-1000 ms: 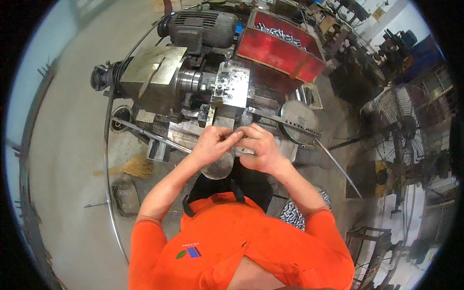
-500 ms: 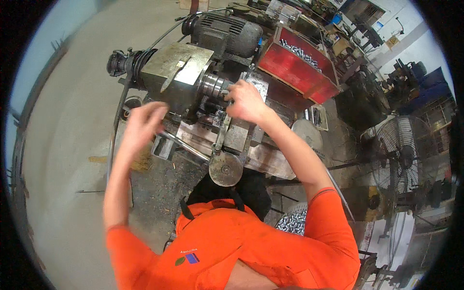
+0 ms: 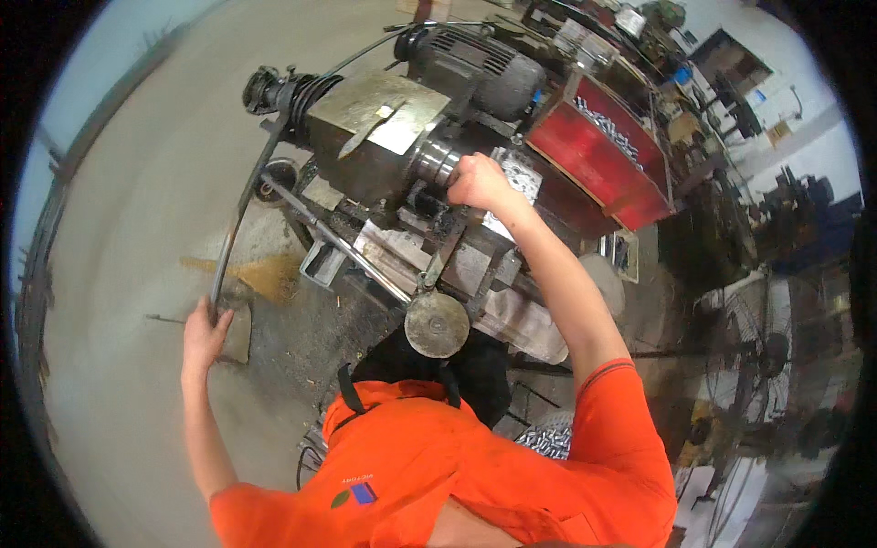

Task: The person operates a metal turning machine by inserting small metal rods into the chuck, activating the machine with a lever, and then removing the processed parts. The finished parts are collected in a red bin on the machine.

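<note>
My left hand [image 3: 205,334] is closed round the lower end of a long dark metal lever [image 3: 239,210], which slants up along the left side of a small lathe. My right hand [image 3: 481,182] is closed at the front of the lathe's shiny round spindle nose [image 3: 435,161]. Whatever its fingers hold there is hidden behind them. Behind the spindle is the boxy headstock [image 3: 352,137], with a flat spanner-like tool [image 3: 373,126] lying on top. Below my right hand, a bright steel handle [image 3: 361,265] runs down to a round metal disc [image 3: 437,324] near my lap.
A ribbed electric motor [image 3: 480,73] sits behind the headstock. A red box [image 3: 598,155] of small shiny metal parts stands to the far right. By my right leg is a basket of similar parts [image 3: 550,440]. A large fan [image 3: 744,352] stands at right.
My left hand has moved down and left from beside the headstock and has taken hold of the long lever. My right hand stays at the spindle, its fingers now more tightly closed. The view has shifted.
</note>
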Tool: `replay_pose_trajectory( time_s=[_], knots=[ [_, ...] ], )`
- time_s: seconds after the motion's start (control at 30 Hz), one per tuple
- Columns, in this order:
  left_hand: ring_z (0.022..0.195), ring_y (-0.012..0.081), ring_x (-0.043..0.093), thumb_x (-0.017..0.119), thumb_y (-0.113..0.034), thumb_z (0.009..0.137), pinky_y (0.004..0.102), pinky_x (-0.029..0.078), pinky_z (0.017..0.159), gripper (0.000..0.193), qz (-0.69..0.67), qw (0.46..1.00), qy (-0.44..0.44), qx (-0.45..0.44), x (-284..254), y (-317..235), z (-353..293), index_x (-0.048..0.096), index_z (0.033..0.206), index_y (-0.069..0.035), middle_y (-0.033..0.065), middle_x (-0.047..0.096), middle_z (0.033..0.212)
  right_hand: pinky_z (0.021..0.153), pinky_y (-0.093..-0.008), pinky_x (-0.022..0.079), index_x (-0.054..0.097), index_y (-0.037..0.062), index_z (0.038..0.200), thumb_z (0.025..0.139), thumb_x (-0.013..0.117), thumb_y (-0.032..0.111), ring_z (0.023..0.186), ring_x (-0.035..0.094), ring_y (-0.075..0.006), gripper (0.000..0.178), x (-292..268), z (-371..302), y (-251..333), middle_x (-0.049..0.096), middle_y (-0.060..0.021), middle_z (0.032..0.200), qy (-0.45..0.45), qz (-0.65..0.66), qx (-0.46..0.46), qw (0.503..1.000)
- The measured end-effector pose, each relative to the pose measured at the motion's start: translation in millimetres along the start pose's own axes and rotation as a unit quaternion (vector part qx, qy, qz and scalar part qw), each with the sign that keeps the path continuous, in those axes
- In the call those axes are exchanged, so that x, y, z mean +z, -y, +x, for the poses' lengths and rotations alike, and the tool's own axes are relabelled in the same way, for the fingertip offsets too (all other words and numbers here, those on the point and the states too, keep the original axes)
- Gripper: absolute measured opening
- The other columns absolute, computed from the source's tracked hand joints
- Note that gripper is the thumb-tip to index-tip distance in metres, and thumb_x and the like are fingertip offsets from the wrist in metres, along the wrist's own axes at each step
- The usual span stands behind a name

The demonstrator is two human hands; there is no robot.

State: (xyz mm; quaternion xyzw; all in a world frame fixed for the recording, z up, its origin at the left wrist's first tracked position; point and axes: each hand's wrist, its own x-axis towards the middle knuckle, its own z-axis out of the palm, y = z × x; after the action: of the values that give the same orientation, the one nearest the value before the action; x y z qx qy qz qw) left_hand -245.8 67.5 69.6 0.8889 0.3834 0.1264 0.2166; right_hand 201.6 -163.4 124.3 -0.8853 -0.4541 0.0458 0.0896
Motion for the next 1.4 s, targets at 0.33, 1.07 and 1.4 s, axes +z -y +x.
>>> replay_pose_trajectory(
  time_s=[0.33,1.07,1.4],
  knots=[
    [0.065,0.0338,0.062,0.056,-0.013,0.077,0.0447,0.048,0.058,0.013,0.363,0.931,-0.026,-0.017,-17.2,125.7,88.7,0.057,0.087,-0.004,0.0165,0.063,0.072,0.074,-0.0389,0.05,0.071,0.0069,0.068,0.053,0.06,0.018,0.079,0.059,-0.037,0.021,-2.3,-10.1,6.5,0.063,-0.0216,0.076,-0.053,0.007,-0.021,0.998],
    [0.088,0.0373,0.062,0.065,-0.033,0.071,0.0471,0.05,0.075,0.04,0.185,0.959,0.177,0.125,235.4,2.3,114.2,0.061,0.099,-0.004,0.0208,0.064,0.092,0.08,-0.038,0.047,0.067,0.003,0.083,0.055,0.063,0.011,0.091,0.058,-0.0329,0.029,-22.3,-276.6,-109.3,0.063,-0.0133,0.101,-0.261,0.037,0.135,0.955],
    [0.072,0.0314,0.064,0.06,-0.018,0.074,0.0418,0.051,0.062,0.016,0.229,0.944,0.11,0.212,197.8,-1.2,162.5,0.065,0.086,-0.009,0.0157,0.065,0.078,0.089,-0.0397,0.045,0.067,0.0082,0.1,0.059,0.065,0.018,0.102,0.056,-0.033,0.043,63.2,-511.3,-227.6,0.062,-0.0146,0.109,-0.206,-0.106,0.485,0.843]
  ],
)
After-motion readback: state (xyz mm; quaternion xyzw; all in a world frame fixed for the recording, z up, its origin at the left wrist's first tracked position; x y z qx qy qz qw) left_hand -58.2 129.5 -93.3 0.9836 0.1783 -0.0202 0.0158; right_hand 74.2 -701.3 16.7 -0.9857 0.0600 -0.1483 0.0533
